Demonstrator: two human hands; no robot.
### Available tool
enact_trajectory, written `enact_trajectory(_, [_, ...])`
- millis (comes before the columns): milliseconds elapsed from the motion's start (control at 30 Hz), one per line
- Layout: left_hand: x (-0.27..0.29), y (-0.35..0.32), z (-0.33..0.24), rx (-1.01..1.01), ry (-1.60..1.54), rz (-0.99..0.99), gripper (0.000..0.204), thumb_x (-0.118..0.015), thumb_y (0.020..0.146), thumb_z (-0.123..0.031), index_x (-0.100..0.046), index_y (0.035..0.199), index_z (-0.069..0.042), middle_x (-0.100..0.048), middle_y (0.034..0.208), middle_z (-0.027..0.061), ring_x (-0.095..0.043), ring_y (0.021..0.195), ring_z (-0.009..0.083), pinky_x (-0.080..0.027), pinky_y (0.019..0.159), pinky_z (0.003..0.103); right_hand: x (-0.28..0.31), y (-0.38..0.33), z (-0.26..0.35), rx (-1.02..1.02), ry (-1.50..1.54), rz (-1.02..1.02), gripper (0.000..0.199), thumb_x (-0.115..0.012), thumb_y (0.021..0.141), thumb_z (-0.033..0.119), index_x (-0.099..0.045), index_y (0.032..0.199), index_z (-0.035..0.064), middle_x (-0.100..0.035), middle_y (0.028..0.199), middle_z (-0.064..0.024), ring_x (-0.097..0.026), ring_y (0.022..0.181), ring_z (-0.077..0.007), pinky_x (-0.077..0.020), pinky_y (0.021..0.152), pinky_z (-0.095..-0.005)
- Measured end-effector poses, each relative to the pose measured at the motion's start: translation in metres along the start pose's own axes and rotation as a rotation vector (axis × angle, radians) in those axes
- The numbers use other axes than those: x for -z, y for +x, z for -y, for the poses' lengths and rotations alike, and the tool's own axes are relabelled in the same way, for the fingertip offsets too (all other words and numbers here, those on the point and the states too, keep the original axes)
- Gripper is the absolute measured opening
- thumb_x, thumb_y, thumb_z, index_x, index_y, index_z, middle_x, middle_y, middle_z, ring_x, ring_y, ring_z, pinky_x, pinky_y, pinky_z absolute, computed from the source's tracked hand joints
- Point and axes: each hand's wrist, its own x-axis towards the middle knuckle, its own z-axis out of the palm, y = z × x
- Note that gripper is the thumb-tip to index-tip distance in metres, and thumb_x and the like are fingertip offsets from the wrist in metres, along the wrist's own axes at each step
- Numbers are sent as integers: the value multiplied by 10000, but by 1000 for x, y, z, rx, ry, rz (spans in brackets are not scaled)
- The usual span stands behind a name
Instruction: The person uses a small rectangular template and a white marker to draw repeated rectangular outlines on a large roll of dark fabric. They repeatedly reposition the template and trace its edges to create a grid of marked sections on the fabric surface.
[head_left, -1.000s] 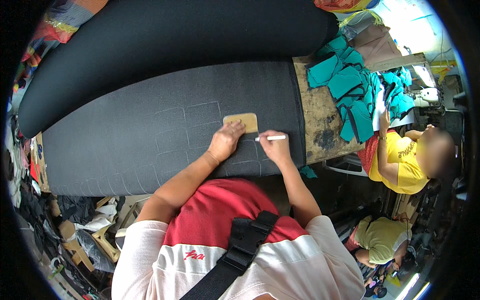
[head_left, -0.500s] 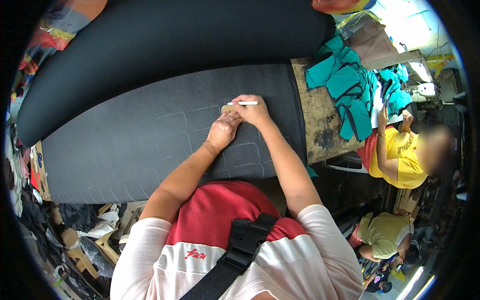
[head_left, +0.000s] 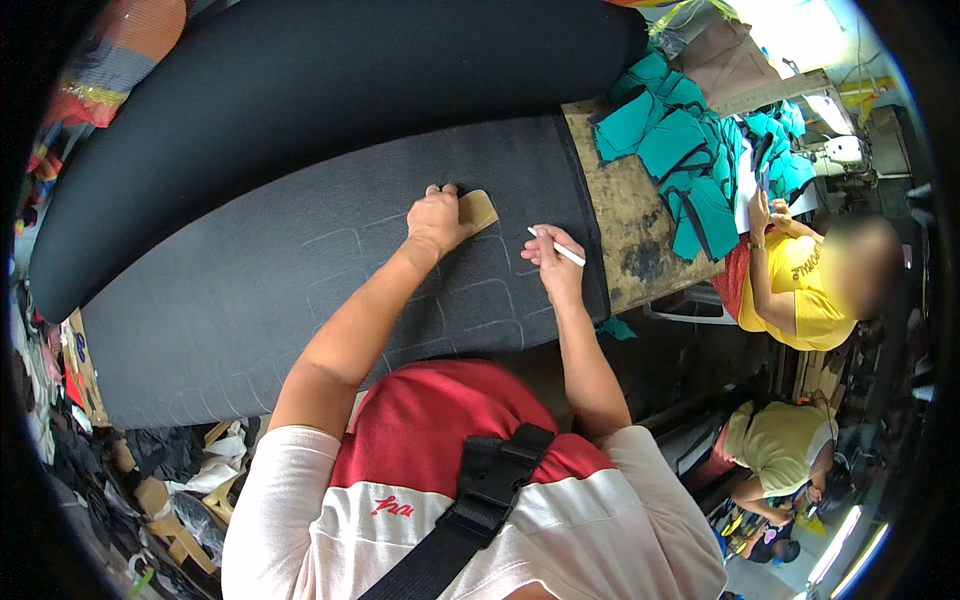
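My left hand (head_left: pixel 434 222) grips the left end of a tan cardboard-like template (head_left: pixel 480 209), fingers closed over its edge. The template lies on or just above dark grey fabric (head_left: pixel 250 260) spread over the table, marked with rows of pale rounded outlines. To the right, my right hand (head_left: pixel 553 262) holds a slim white marking pen (head_left: pixel 571 255) between thumb and fingers. Its tip points up and left, apart from the template and seemingly off the cloth.
A thick black fabric roll (head_left: pixel 330 80) lies along the far side. Teal cut pieces (head_left: pixel 675 145) pile up on the bare wooden table end (head_left: pixel 640 225). A person in yellow (head_left: pixel 795 285) handles something at the right; another (head_left: pixel 785 450) bends further back. Scraps (head_left: pixel 160 455) clutter the lower left.
My hands have come apart. The left has moved slightly up with the template, which shows more now; the right has drawn down and right with the pen.
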Motion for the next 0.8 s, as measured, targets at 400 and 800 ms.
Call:
enact_trajectory(400, [-50, -83, -60, -596, -340, 97, 253, -669, 800, -234, -655, 921, -12, -648, 946, 122, -611, 910, 256, -492, 784, 392, 62, 28, -9, 50, 8, 149, 288, -555, 793, -140, -541, 1025, 30, -618, 880, -35, -608, 788, -84, -492, 691, -224])
enact_trajectory(800, [-95, -53, -50, -805, -110, -94, 355, -510, 795, -79, -613, 1128, -14, -569, 1242, 117, -495, 1214, 280, -374, 1034, 410, 42, 31, 6, 188, -226, 93, 179, -638, 866, 141, -686, 976, 8, -696, 858, -86, -637, 769, -112, -499, 665, -240])
